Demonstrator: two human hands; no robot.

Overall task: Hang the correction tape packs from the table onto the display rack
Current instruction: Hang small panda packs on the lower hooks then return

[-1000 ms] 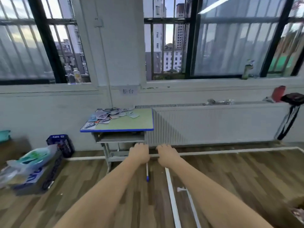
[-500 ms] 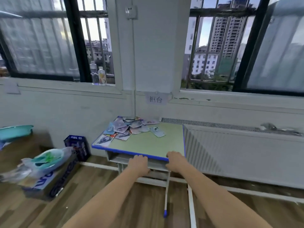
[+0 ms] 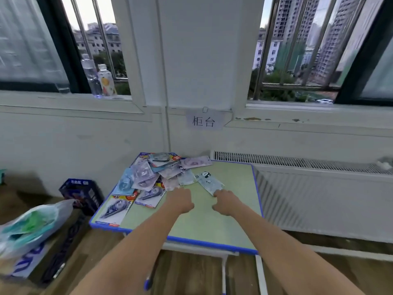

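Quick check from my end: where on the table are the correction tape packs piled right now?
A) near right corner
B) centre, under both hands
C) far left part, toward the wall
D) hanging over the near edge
C: the correction tape packs lie heaped on the far left part of the table, toward the wall.

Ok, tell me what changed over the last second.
The person walked up to the table. Both hands came forward over its top: the right hand now touches the panda pack, the left hand reaches the pile's edge. The packs lie as before; none lifted.
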